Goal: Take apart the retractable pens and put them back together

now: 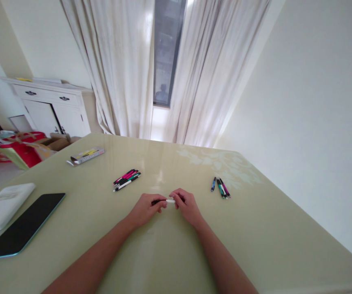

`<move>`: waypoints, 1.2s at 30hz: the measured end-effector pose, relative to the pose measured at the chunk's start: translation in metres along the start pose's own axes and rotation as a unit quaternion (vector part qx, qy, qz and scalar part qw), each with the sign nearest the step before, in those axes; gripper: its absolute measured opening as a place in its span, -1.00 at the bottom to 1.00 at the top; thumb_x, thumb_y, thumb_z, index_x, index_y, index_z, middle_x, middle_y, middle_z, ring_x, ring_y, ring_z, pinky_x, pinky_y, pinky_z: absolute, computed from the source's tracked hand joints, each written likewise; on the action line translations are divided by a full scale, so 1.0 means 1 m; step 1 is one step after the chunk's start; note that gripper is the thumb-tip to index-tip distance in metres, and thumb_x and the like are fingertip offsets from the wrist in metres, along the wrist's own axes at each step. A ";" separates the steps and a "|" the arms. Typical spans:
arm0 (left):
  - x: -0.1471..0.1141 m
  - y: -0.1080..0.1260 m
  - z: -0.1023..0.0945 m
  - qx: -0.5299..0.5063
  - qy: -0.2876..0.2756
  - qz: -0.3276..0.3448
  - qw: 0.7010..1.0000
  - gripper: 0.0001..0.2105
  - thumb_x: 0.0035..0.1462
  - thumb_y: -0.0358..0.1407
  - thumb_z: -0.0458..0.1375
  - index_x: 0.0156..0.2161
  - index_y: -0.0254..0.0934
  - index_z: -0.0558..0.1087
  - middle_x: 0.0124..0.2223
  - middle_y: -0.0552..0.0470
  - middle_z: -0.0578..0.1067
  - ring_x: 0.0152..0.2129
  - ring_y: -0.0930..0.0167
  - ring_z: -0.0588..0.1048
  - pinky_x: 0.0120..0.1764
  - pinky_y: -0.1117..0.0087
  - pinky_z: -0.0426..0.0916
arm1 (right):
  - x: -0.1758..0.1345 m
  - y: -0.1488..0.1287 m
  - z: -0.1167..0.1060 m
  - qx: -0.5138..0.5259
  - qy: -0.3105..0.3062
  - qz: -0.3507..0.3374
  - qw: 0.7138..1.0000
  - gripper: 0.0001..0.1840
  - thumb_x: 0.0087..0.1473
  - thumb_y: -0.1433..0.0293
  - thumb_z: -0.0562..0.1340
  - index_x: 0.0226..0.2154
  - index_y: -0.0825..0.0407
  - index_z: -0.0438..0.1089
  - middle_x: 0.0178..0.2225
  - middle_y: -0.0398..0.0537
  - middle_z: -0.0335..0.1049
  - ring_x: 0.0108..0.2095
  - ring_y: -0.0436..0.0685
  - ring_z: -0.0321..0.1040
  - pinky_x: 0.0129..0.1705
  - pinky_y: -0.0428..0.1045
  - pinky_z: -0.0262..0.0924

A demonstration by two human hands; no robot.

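Over the table (pixel 163 261), left hand (pixel 147 208) and right hand (pixel 187 203) hold one pen (pixel 170 201) — box (pixel 87 157) lettering too blurred.

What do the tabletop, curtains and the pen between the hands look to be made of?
Tabletop: glossy, perhaps glass or lacquer; it mirrors window light.
Curtains: probably fabric, fairly matte, hanging in soft folds.
Pen: likely plastic, from its plain white section; much is hidden.
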State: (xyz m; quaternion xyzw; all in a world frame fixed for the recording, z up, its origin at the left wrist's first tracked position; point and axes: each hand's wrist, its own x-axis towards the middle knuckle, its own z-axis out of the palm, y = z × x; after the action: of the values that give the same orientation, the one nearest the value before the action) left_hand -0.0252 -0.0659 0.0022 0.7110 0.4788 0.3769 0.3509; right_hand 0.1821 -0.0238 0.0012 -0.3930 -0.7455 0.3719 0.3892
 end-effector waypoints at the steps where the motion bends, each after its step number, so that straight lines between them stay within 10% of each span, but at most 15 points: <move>1: 0.000 0.000 0.000 -0.001 0.000 0.001 1.000 -0.76 0.26 -0.18 0.17 -0.15 -0.20 0.66 -0.38 0.07 0.65 -0.49 0.40 0.56 -0.38 0.46 0.36 | 0.000 -0.001 0.000 -0.004 -0.001 -0.006 1.000 -0.68 0.29 0.17 0.18 -0.33 0.02 0.51 -0.61 -0.22 0.29 -0.56 0.01 0.19 -0.46 -0.10 0.07; 13: -0.002 -0.004 0.003 0.141 0.037 0.139 0.980 -0.77 0.34 -0.17 0.14 -0.08 -0.11 0.64 -0.13 0.01 0.68 -0.20 0.31 0.61 -0.05 0.31 0.42 | -0.001 0.002 0.010 0.064 -0.018 0.039 0.997 -0.63 0.24 0.05 0.21 -0.32 0.02 0.44 -0.67 -0.27 0.20 -0.65 -0.02 0.12 -0.57 -0.11 -0.01; 23: 0.004 -0.005 -0.007 0.131 0.099 0.056 0.985 -0.72 0.33 -0.10 0.13 -0.11 -0.18 0.63 -0.18 -0.01 0.67 -0.34 0.34 0.58 -0.24 0.38 0.40 | 0.003 -0.002 -0.004 0.041 0.009 0.028 0.999 -0.69 0.13 0.12 0.32 -0.30 0.04 0.54 -0.50 -0.13 0.48 -0.52 0.01 0.26 -0.47 -0.10 0.11; 36: 0.001 0.000 -0.006 0.120 0.070 0.057 0.989 -0.73 0.32 -0.11 0.14 -0.13 -0.18 0.64 -0.24 0.03 0.68 -0.37 0.36 0.58 -0.29 0.42 0.38 | 0.003 0.002 -0.005 0.071 -0.015 0.048 0.996 -0.60 0.22 0.07 0.23 -0.37 0.06 0.52 -0.58 -0.18 0.36 -0.59 -0.03 0.16 -0.52 -0.12 0.02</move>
State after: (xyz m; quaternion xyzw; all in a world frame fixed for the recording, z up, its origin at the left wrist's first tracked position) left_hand -0.0307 -0.0641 0.0050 0.7460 0.5025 0.3848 0.2070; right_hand 0.1855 -0.0194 0.0022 -0.3943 -0.7032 0.4477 0.3867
